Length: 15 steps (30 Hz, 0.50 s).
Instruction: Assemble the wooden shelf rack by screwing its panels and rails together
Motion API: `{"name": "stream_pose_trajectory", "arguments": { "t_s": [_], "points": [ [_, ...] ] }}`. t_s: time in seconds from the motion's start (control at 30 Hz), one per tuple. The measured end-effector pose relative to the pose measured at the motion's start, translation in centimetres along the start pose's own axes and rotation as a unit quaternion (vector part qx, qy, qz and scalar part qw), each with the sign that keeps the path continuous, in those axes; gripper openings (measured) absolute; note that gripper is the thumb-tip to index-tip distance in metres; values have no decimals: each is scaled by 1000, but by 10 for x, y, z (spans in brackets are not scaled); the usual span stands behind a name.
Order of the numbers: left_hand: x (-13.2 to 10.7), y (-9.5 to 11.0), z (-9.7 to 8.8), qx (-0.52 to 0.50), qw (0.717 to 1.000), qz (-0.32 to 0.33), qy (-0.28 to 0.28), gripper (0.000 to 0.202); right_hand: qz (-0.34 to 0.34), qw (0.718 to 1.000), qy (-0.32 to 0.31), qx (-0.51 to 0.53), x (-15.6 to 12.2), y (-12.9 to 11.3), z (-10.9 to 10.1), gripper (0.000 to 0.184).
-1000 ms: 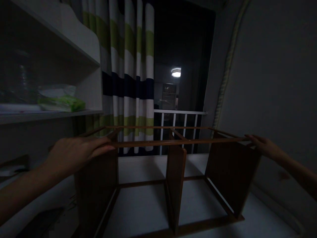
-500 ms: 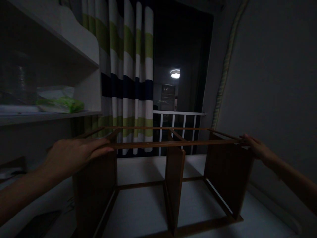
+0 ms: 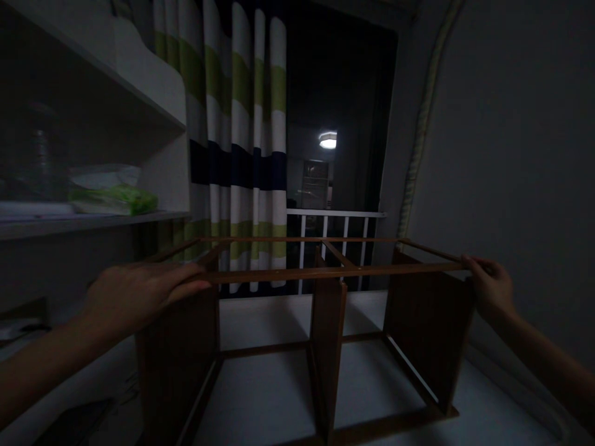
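A brown wooden shelf frame (image 3: 279, 274) stands on a white surface, with upright panels at both ends and a divider panel (image 3: 328, 353) in the middle. Its top is an open frame of thin bars. My left hand (image 3: 144, 288) is closed over the near left corner of that top frame, thumb along the front bar. At the near right corner, my right hand (image 3: 490, 286) grips the end of the same bar with fingers and thumb. The divider's upper front edge sits just under the front bar; whether they touch, I cannot tell.
On the left, a white wall shelf (image 3: 162, 167) holds a green and white packet (image 3: 111, 189) and a clear bottle-like item. A striped curtain (image 3: 260, 124), a dark window and a white railing (image 3: 334, 212) stand behind. A wrapped pipe (image 3: 421, 130) runs down the right wall.
My right hand has shifted slightly to the right, and the right end of the top frame has moved right with it. My left hand has hardly moved.
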<state>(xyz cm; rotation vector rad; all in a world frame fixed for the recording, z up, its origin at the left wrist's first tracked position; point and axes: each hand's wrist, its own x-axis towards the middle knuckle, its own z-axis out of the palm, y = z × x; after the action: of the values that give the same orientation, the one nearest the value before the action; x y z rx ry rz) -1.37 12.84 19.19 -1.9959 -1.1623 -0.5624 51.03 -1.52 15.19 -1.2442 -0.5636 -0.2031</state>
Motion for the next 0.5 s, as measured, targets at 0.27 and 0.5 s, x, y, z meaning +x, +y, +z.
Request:
{"name": "stream_pose_trajectory", "arguments": {
  "t_s": [0.27, 0.5],
  "points": [
    [0, 1, 0, -4, 1000, -3, -2, 56, -23, 997, 69, 26, -2, 8, 0, 46],
    [1, -3, 3, -15, 1000, 9, 13, 68, -19, 999, 51, 1, -1, 13, -1, 56]
  ]
}}
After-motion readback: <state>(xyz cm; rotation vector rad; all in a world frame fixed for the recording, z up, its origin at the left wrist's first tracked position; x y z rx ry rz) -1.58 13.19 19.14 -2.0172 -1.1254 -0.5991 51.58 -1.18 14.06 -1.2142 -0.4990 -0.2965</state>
